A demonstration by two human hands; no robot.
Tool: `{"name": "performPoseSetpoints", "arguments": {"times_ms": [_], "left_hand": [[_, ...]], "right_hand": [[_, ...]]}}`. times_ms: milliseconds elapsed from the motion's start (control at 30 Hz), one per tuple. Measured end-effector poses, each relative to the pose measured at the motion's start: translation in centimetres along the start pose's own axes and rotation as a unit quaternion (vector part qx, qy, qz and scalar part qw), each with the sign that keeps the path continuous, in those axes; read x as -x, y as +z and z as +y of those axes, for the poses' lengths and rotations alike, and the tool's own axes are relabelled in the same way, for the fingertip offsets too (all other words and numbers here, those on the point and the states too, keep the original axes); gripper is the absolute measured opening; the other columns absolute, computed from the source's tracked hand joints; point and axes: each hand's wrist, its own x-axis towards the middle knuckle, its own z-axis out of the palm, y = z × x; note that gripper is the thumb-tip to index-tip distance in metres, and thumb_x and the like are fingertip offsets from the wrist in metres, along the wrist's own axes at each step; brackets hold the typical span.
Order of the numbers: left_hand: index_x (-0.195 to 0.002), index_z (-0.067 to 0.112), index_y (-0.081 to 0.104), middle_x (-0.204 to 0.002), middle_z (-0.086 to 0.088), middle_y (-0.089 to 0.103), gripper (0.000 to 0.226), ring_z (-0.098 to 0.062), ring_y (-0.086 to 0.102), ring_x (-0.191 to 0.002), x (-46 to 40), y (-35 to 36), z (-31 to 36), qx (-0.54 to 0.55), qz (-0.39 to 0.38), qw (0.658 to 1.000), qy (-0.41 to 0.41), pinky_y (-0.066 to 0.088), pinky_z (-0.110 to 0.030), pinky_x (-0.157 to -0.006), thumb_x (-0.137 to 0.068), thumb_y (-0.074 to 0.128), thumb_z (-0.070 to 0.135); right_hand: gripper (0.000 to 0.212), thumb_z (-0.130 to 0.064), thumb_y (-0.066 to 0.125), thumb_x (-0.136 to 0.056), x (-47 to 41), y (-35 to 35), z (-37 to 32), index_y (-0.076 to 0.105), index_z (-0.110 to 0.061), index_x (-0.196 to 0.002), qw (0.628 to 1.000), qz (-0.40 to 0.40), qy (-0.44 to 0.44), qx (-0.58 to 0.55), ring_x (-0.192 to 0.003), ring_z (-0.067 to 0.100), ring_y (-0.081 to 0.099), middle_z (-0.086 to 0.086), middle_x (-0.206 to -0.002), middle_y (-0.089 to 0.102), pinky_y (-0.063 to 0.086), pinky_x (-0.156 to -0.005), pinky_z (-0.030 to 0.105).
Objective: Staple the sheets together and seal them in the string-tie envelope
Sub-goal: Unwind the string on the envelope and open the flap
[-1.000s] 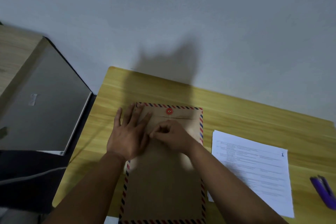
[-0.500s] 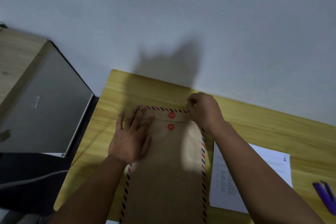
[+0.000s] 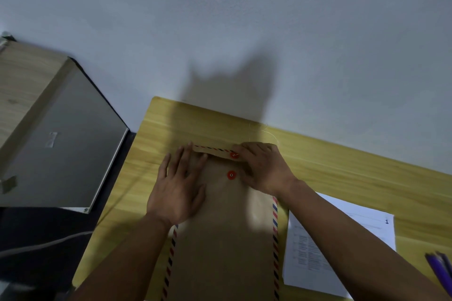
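Your left hand (image 3: 177, 188) lies flat with fingers spread on the upper left part of the kraft string-tie envelope (image 3: 227, 239), pressing it onto the desk (image 3: 342, 168). Your right hand (image 3: 263, 166) has its fingers curled on the envelope's flap (image 3: 215, 151), pinching it near the flap's red button (image 3: 234, 154), and the flap stands partly lifted off the body. The second red button (image 3: 231, 175) sits on the envelope body just below, between your two hands. The envelope lies lengthwise near the desk's left side, its flap end toward the far edge. The printed sheets (image 3: 340, 249) lie flat just beside the envelope's right edge, toward the desk's near right. A purple stapler (image 3: 440, 269) rests at the right edge. A closed grey laptop (image 3: 61, 149) sits on a neighbouring surface off the desk's left edge.
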Motion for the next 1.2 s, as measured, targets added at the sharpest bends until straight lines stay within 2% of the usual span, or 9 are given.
{"name": "performPoseSetpoints", "arguments": {"times_ms": [167,300,433,533,633,733,867,967,1200], "left_hand": [[-0.162,0.029,0.033,-0.174,-0.016,0.002,0.069,-0.035,0.010,-0.161,0.1,0.5,-0.2,0.002,0.019,1.000,0.010,0.017,-0.058,-0.127,-0.099,0.046,0.054],[-0.164,0.035,0.024,-0.175,-0.016,0.002,0.069,-0.037,0.006,-0.161,0.5,0.7,0.4,-0.004,0.008,1.000,-0.006,0.014,-0.060,-0.127,-0.101,0.037,0.058],[-0.160,0.035,0.032,-0.170,-0.016,0.026,0.070,-0.044,0.022,-0.156,3.3,0.2,3.5,0.013,-0.046,0.997,-0.065,0.025,-0.072,-0.118,-0.094,0.038,0.059],[-0.149,0.034,0.043,-0.164,-0.013,0.041,0.065,-0.043,0.043,-0.147,6.1,-2.0,6.6,0.063,-0.054,0.995,-0.048,0.043,-0.070,-0.106,-0.087,0.046,0.057],[-0.149,0.026,0.050,-0.161,-0.008,0.046,0.059,-0.033,0.045,-0.147,8.6,-6.1,9.5,0.178,-0.011,0.981,-0.075,0.046,-0.056,-0.112,-0.097,0.047,0.053],[-0.141,0.025,0.061,-0.146,0.002,0.060,0.046,-0.018,0.055,-0.133,9.7,-11.2,11.4,0.281,0.035,0.956,-0.079,0.048,-0.043,-0.109,-0.103,0.051,0.049],[-0.117,0.026,0.070,-0.114,0.005,0.074,0.051,-0.015,0.068,-0.108,10.2,-16.5,13.3,0.419,-0.004,0.893,-0.164,0.054,-0.038,-0.088,-0.091,0.051,0.065],[-0.131,0.019,0.063,-0.126,-0.003,0.067,0.078,-0.019,0.062,-0.120,11.5,-18.7,15.1,0.544,0.022,0.804,-0.239,0.052,-0.040,-0.102,-0.078,0.062,0.076],[-0.140,0.020,0.052,-0.137,0.000,0.061,0.092,-0.019,0.062,-0.121,14.2,-22.7,17.7,0.626,0.031,0.733,-0.263,0.053,-0.036,-0.099,-0.070,0.079,0.073]], "right_hand": [[0.025,-0.026,0.059,-0.100,-0.6,-0.9,0.2,0.076,-0.024,-0.118,0.994,0.040,0.053,-0.087,-0.098,0.028,0.068,0.002,-0.114,0.073,0.057,-0.075,0.042],[0.028,-0.035,0.053,-0.102,-0.3,-4.3,0.1,0.078,-0.022,-0.103,0.966,-0.042,0.155,-0.203,-0.090,0.019,0.069,-0.002,-0.098,0.077,0.057,-0.079,0.040],[0.041,-0.037,0.056,-0.101,1.9,-8.6,-0.4,0.069,-0.009,-0.074,0.953,-0.092,0.146,-0.251,-0.055,0.014,0.048,0.010,-0.063,0.061,0.041,-0.058,0.035],[0.040,-0.038,0.056,-0.101,3.9,-11.9,-2.2,0.073,-0.010,-0.077,0.952,-0.106,0.148,-0.245,-0.058,0.013,0.050,0.011,-0.065,0.064,0.041,-0.059,0.035],[0.027,-0.031,0.058,-0.100,6.3,-15.3,-5.0,0.082,-0.019,-0.095,0.952,-0.095,0.158,-0.244,-0.078,0.014,0.067,0.000,-0.083,0.077,0.053,-0.074,0.036],[0.026,-0.033,0.060,-0.100,9.9,-18.4,-8.4,0.083,-0.022,-0.098,0.945,-0.059,0.168,-0.276,-0.086,0.017,0.069,-0.002,-0.090,0.079,0.055,-0.078,0.036],[0.034,-0.036,0.059,-0.099,15.1,-20.7,-12.4,0.075,-0.019,-0.075,0.934,0.003,0.170,-0.315,-0.069,0.021,0.065,0.001,-0.069,0.071,0.053,-0.069,0.037],[0.032,-0.037,0.060,-0.097,17.9,-22.1,-14.8,0.072,-0.025,-0.069,0.909,0.062,0.183,-0.369,-0.062,0.011,0.058,-0.006,-0.065,0.068,0.050,-0.066,0.034],[0.022,-0.027,0.065,-0.097,21.5,-25.4,-17.2,0.082,-0.015,-0.090,0.807,0.139,0.201,-0.538,-0.071,0.012,0.062,0.003,-0.079,0.073,0.050,-0.068,0.027]]}}
